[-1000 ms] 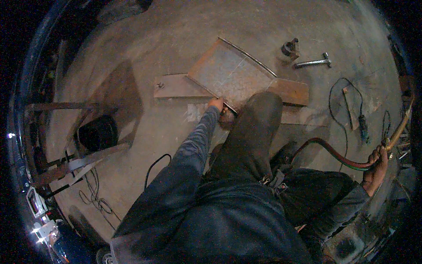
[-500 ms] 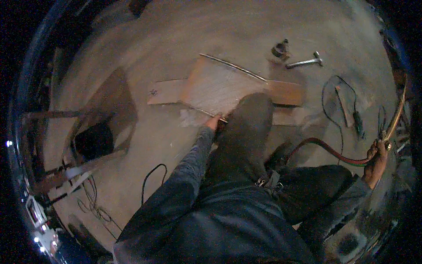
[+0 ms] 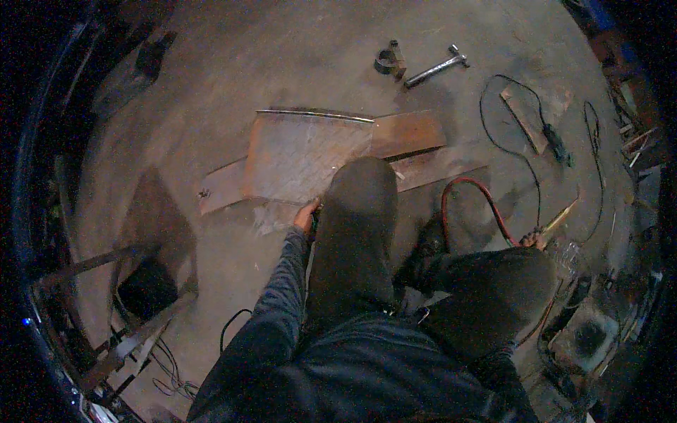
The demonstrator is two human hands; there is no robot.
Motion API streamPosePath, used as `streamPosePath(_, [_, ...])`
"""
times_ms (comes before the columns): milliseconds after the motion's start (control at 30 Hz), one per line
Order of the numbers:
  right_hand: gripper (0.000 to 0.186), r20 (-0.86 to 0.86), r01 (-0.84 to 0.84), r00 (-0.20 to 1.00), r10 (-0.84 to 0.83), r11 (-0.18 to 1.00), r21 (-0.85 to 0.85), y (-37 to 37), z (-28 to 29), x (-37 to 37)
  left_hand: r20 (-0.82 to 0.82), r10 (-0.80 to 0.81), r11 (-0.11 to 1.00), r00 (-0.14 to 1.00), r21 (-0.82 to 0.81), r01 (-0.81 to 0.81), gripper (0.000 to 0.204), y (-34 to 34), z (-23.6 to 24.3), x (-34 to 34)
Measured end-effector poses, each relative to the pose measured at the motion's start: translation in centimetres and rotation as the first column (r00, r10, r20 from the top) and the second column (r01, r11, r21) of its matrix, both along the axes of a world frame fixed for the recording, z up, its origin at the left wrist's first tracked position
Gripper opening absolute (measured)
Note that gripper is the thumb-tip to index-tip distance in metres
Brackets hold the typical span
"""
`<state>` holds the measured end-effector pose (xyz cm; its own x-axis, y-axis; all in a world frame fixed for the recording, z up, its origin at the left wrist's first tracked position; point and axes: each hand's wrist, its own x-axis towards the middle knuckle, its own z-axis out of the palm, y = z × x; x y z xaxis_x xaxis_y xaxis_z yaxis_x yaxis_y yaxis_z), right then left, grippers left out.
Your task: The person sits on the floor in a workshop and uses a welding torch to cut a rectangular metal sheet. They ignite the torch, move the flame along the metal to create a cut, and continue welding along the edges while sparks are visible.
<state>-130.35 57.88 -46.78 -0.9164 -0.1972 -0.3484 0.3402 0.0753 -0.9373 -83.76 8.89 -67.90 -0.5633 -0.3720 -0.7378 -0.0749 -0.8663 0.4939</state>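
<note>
My left hand (image 3: 305,217) is closed beside my raised knee, at the near edge of a rusty steel plate (image 3: 289,155); what its fingers grip is hidden. The plate lies across flat steel pieces (image 3: 409,130), with a thin rod (image 3: 314,114) along its far edge. My right hand (image 3: 530,238) is wrapped round a brass cutting torch (image 3: 564,211), just beyond my bent right leg. A red hose (image 3: 479,183) loops from the torch across the floor toward my foot.
A round clamp-like part (image 3: 388,62) and a T-shaped steel tool (image 3: 434,67) lie beyond the plate. A black-handled tool (image 3: 557,141) with cables and a narrow metal strip (image 3: 522,120) lie to the right. A steel frame (image 3: 92,261) stands at left, clutter along both rims.
The view has swung, so the plate and tools appear turned and shifted leftward. My right hand and torch are lower, partly behind my leg; my left hand has slipped lower along the plate's edge.
</note>
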Motion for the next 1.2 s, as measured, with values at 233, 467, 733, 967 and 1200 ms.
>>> streamPosePath(233, [0.026, 0.078, -0.018, 0.997, 0.01, 0.994, 0.104, 0.9, -3.1, 2.6, 0.174, 0.158, 0.987, 0.972, -0.05, -0.152, 0.036, -2.2, 5.2, -0.2])
streamPosePath(467, [0.029, 0.073, -0.105, 0.993, 0.096, 0.984, 0.142, 1.4, -4.0, 3.4, 0.21, 0.358, 0.934, 0.91, -0.102, -0.343, 0.017, -3.9, 11.6, 0.2])
streamPosePath(733, [0.032, -0.089, -0.283, 0.946, 0.313, 0.926, 0.249, -5.3, -1.5, 1.1, -0.065, 0.396, 0.912, 0.916, -0.09, -0.4, 0.019, -4.1, 18.9, 5.3])
streamPosePath(967, [0.042, -0.207, -0.43, 0.832, 0.514, 0.834, 0.346, -18.7, 1.0, -1.6, 0.1, 0.576, 0.786, 0.811, -0.341, -0.516, 0.022, -0.2, 27.6, 18.6])
streamPosePath(1200, [0.048, 0.09, -0.596, 0.799, 0.595, 0.761, 0.258, -29.0, -9.8, -5.3, 0.153, 0.71, 0.678, 0.688, -0.413, -0.608, 0.021, 7.9, 33.7, 33.4])
